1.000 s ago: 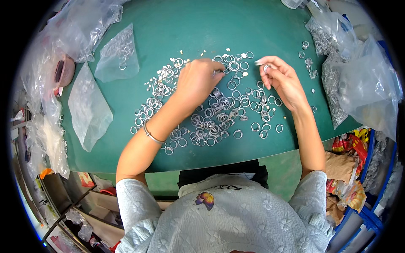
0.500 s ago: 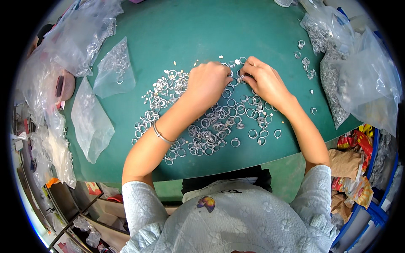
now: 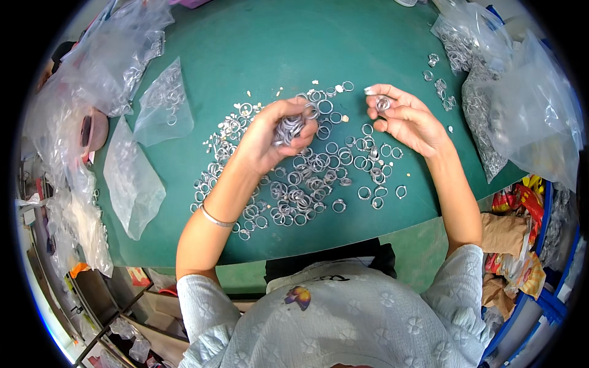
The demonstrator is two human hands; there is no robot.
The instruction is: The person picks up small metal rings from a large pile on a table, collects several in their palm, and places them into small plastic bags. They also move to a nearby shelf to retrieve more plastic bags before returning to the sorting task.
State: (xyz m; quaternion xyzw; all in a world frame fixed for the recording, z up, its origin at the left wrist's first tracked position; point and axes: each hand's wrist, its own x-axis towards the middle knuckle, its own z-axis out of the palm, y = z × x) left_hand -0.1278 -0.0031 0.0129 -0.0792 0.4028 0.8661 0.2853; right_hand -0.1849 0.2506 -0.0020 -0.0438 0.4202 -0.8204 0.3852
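Observation:
Many loose silver rings [image 3: 300,195] lie in a pile on the green table, with small pale chips [image 3: 232,122] scattered along the pile's left and far sides. My left hand [image 3: 270,135] is above the left part of the pile, palm turned up and fingers curled round a clump of silver rings [image 3: 289,129]. Off to the right of the pile, my right hand [image 3: 410,119] is raised with the fingers bent. It pinches a silver ring [image 3: 382,103] between thumb and fingers; whether more than one is there I cannot tell.
Clear plastic bags filled with rings [image 3: 485,116] stand at the table's right edge. Flat plastic bags [image 3: 132,178] and a pink basket [image 3: 95,130] lie on the left. A few rings [image 3: 440,86] sit apart at the far right. Blue shelving [image 3: 540,245] holds packages beside the table.
Both hands were close together over the far side of the pile. They have since drawn apart, the left turning palm up to show its rings, the right moving rightward with a ring.

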